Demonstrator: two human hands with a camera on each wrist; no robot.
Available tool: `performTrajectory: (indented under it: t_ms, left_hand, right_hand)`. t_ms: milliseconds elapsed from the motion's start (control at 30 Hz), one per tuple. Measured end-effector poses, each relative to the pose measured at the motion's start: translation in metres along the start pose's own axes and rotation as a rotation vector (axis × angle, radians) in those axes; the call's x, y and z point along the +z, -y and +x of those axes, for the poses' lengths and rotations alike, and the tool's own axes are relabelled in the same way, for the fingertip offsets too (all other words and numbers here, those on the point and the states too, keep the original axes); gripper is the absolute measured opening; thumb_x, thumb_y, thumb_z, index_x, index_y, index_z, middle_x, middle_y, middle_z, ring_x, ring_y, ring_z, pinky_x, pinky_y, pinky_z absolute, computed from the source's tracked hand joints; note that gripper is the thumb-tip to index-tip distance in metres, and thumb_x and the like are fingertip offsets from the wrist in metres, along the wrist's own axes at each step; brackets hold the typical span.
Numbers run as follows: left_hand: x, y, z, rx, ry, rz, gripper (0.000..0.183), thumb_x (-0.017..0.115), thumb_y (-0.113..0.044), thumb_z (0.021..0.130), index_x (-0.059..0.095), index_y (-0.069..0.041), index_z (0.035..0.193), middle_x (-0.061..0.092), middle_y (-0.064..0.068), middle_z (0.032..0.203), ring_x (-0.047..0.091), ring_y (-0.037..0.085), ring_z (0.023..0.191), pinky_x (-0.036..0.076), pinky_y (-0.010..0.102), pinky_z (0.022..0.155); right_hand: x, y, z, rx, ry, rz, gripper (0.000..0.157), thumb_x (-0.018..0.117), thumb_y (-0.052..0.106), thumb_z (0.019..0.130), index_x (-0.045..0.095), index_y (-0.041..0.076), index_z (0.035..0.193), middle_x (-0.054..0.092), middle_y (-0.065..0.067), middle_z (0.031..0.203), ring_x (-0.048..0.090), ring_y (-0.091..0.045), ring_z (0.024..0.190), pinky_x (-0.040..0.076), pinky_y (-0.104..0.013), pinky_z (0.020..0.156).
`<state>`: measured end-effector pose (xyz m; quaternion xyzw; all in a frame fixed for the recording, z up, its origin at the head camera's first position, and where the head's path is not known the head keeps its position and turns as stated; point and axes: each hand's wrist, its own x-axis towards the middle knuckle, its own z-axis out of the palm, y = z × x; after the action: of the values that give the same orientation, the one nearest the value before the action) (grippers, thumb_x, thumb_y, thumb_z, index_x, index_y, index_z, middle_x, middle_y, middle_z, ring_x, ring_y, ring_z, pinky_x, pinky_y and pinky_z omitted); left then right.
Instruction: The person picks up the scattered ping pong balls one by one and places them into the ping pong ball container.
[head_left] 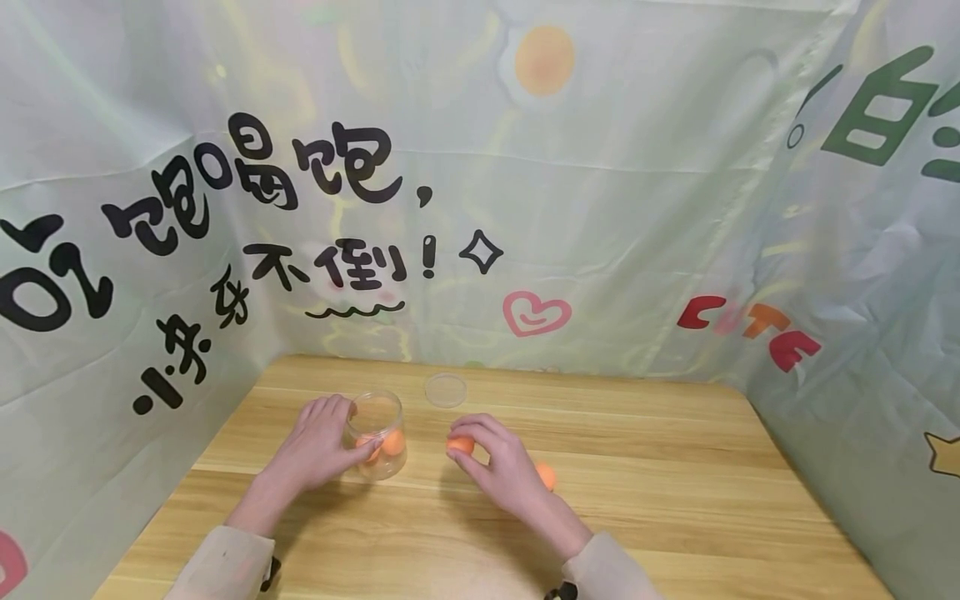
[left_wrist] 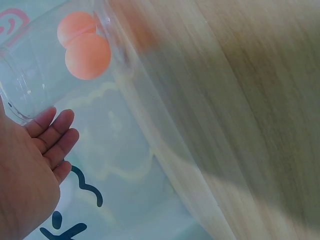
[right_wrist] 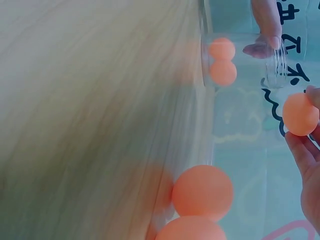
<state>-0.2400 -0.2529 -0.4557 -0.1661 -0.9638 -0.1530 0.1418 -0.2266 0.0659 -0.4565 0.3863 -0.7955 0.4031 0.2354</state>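
Observation:
A clear plastic jar point(head_left: 378, 467), open at the top, stands on the table with two orange balls point(left_wrist: 88, 56) at its bottom. My left hand point(head_left: 318, 446) grips the jar near its rim, thumb in front and fingers at the far side. To the right of the jar, my right hand point(head_left: 498, 467) pinches an orange ball point(right_wrist: 300, 114) between thumb and fingers, above the table. Two more orange balls point(right_wrist: 202, 192) lie on the table beside the right hand; in the head view the hand mostly hides them.
A clear round lid point(head_left: 446, 390) lies flat on the wooden table point(head_left: 660, 483) behind the jar. Printed cloth point(head_left: 637, 225) hangs along the table's back and sides.

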Motion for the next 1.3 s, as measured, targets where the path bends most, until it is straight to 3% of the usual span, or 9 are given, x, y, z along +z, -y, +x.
performTrajectory:
  t_ms: [433,967,1300]
  left_hand:
    - [-0.001,0.000,0.000,0.000,0.000,-0.003,0.067,0.073,-0.057,0.089,0.060,0.001,0.119,0.060,0.011,0.111,0.053,0.037,0.117,0.036,0.059,0.111]
    - [0.001,0.003,0.000,0.006,0.001,0.002,0.067,0.073,-0.057,0.088,0.060,0.000,0.119,0.060,0.011,0.113,0.053,0.037,0.118,0.036,0.059,0.111]
    - [0.001,0.002,0.000,0.016,-0.004,0.003,0.067,0.074,-0.057,0.087,0.060,0.001,0.118,0.060,0.010,0.112,0.053,0.035,0.115,0.037,0.057,0.109]
  right_hand:
    - [0.006,0.000,0.010,-0.099,-0.092,0.000,0.022,0.081,0.006,0.089,0.073,0.007,0.109,0.071,-0.007,0.116,0.070,-0.020,0.108,0.057,-0.028,0.094]
    - [0.012,0.009,0.027,-0.089,-0.108,0.051,0.021,0.081,0.007,0.090,0.073,0.004,0.109,0.071,-0.010,0.117,0.069,-0.021,0.111,0.056,-0.027,0.097]
    - [0.022,0.013,0.037,-0.174,-0.153,0.040,0.024,0.082,0.001,0.087,0.073,0.004,0.109,0.071,-0.012,0.114,0.071,-0.023,0.106,0.057,-0.028,0.094]
